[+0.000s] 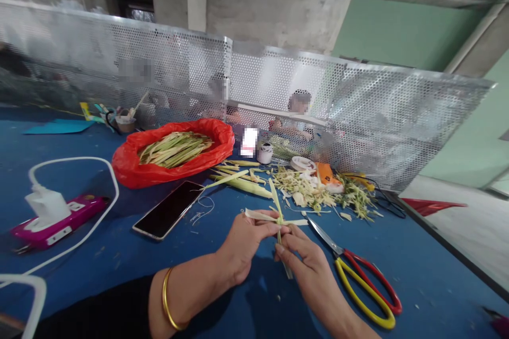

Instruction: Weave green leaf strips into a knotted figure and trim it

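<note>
My left hand and my right hand meet over the blue table, both pinched on crossed pale green leaf strips. One strip stands upward, another lies sideways, and a stem end pokes down below my right fingers. A gold bangle sits on my left wrist. Scissors with red and yellow handles lie just right of my right hand.
A red bag of leaf strips sits at back left, a dark phone beside it. Loose stalks and trimmings lie ahead. A pink power strip with white charger is left. A perforated metal screen bounds the table; people sit behind it.
</note>
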`<action>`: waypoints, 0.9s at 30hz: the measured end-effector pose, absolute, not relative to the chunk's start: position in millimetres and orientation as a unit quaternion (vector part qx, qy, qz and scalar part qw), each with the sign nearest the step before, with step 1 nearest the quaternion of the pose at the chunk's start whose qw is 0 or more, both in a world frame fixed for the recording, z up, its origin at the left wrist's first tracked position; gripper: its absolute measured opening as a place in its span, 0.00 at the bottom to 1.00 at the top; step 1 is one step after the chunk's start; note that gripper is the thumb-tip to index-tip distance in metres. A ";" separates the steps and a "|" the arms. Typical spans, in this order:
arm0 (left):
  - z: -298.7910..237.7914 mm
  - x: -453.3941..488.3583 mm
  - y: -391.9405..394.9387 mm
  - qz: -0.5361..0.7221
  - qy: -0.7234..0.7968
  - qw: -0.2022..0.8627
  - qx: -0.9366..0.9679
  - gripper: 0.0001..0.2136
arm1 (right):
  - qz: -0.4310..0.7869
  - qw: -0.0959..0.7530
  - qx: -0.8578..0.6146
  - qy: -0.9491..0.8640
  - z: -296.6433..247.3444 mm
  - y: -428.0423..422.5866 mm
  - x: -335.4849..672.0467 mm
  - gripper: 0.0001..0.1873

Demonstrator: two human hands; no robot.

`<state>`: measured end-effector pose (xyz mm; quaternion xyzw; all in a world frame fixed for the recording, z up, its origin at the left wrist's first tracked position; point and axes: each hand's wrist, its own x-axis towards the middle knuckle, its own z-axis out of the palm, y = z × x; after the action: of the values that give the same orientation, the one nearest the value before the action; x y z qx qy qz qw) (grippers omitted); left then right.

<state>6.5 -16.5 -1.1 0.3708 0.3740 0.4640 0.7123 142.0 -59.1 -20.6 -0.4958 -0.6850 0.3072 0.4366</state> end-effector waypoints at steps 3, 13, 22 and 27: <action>-1.7 5.6 -15.9 0.463 0.380 0.715 0.362 0.16 | 0.307 0.429 -0.498 -0.688 -19.1 -59.8 141.1 0.15; -4.0 4.6 -12.0 0.455 0.377 0.711 0.382 0.09 | 0.251 0.409 -0.493 -0.726 -17.7 -63.4 139.5 0.16; -0.2 -1.0 -7.8 0.394 0.384 0.756 0.355 0.15 | 0.019 0.404 -0.554 -0.727 -21.0 -49.0 165.8 0.06; -8.7 2.3 -7.3 0.382 0.399 0.693 0.463 0.13 | 0.018 0.367 -0.528 -0.765 -22.6 -49.6 156.8 0.17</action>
<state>2.3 -7.3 -8.7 0.4634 0.3992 0.3820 0.6928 156.8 -49.6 -22.6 -0.5284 -0.7655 0.0177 0.3668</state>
